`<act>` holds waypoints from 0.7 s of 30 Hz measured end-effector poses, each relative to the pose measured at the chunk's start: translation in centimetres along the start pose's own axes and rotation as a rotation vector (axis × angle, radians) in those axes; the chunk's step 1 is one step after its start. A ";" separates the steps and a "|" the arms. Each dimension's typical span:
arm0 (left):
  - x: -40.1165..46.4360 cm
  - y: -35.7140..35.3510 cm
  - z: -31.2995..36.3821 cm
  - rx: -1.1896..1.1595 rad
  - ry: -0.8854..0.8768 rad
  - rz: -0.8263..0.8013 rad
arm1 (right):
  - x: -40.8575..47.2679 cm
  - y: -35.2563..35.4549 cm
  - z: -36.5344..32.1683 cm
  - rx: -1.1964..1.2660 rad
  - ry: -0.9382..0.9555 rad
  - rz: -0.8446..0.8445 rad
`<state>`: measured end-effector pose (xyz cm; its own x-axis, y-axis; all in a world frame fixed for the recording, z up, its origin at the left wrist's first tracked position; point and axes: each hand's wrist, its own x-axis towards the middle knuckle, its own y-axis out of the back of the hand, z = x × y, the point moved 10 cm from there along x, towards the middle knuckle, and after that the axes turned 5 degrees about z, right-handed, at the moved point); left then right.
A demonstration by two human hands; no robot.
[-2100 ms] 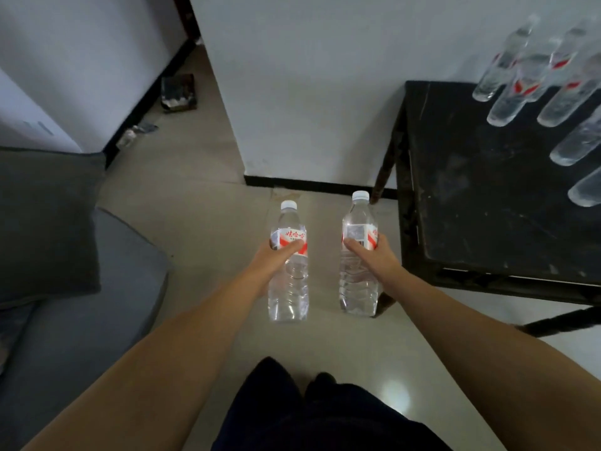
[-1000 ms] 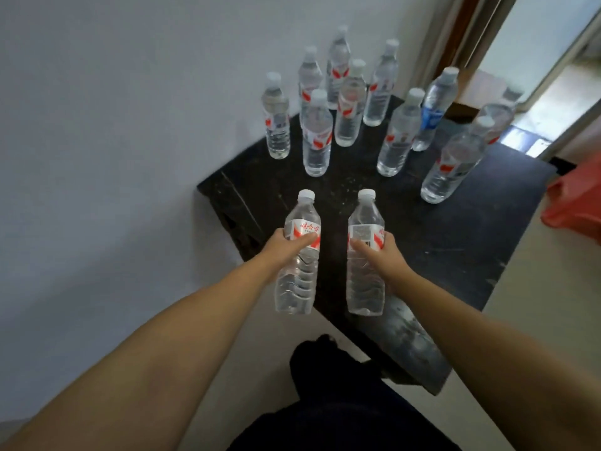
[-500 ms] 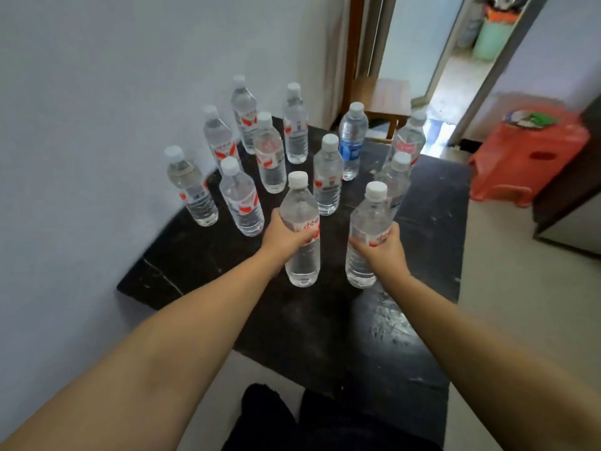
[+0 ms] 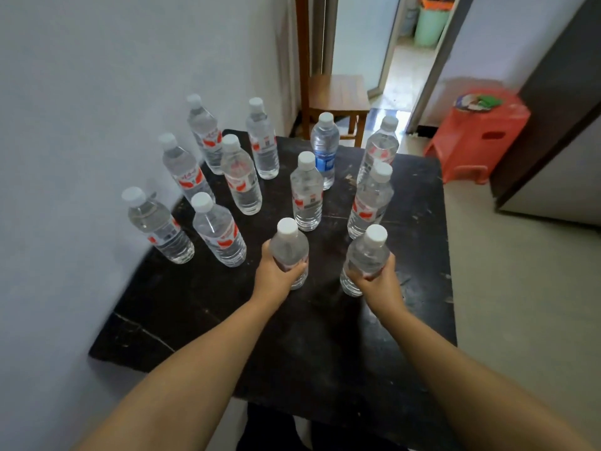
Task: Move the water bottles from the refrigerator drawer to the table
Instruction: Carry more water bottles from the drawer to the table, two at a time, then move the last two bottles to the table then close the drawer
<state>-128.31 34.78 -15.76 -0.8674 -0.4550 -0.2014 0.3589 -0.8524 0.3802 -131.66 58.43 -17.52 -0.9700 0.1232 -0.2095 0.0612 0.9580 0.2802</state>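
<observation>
Head view, left hand (image 4: pixel 276 277) gripping bottle (image 4: pixel 289 252), right hand (image 4: pixel 379 284) likewise

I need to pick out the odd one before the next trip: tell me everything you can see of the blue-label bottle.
The blue-label bottle is clear plastic with a white cap, seemingly full of water, its blue label wrapped round the middle. It stands upright near the far edge of the black table, behind a red-label bottle that hides its lower left part. Nothing else appears to touch it; neither hand is near.
</observation>
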 end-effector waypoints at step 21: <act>-3.6 2.1 -9.4 0.257 0.385 -0.075 | -3.5 -1.6 10.4 -0.510 -0.486 -0.403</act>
<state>-121.15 32.20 -22.74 -0.6793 -0.4988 -0.5384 0.1611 -0.8170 0.5537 -125.90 59.15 -27.02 -0.6772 0.0046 -0.7358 -0.4994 0.7315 0.4642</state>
